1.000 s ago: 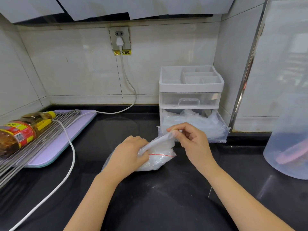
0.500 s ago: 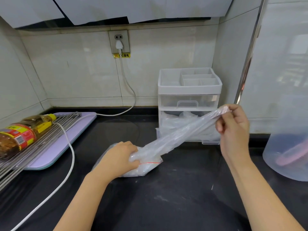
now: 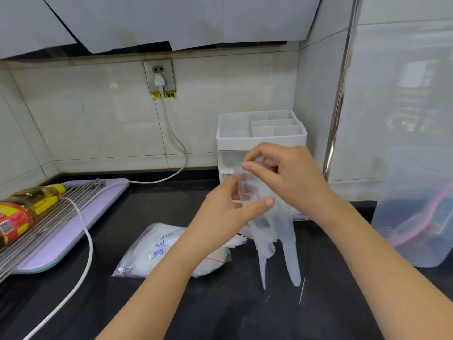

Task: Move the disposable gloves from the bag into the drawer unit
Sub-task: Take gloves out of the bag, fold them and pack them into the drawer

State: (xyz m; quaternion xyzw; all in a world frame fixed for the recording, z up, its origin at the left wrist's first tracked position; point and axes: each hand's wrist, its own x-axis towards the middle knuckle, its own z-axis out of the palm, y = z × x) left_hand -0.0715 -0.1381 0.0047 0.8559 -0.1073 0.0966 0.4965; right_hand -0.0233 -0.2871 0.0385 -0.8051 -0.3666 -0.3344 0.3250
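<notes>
A clear disposable glove (image 3: 282, 236) hangs in the air in front of the white drawer unit (image 3: 259, 141), fingers pointing down at the black counter. My right hand (image 3: 286, 175) pinches its cuff from above. My left hand (image 3: 228, 212) pinches the same cuff lower down on the left. The zip bag (image 3: 157, 249) with more gloves lies flat on the counter below my left forearm, with no hand on it. My hands and the glove hide the unit's lower drawer.
A purple board (image 3: 81, 227) with a metal rack and an oil bottle (image 3: 22, 212) sits at the left. A white cable (image 3: 85, 241) runs across the counter from the wall socket. A translucent plastic container (image 3: 416, 217) stands at the right.
The glove has come fully out of the bag and now hangs free. My left hand let go of the bag and rose to the glove's cuff. My right hand moved left, toward the unit.
</notes>
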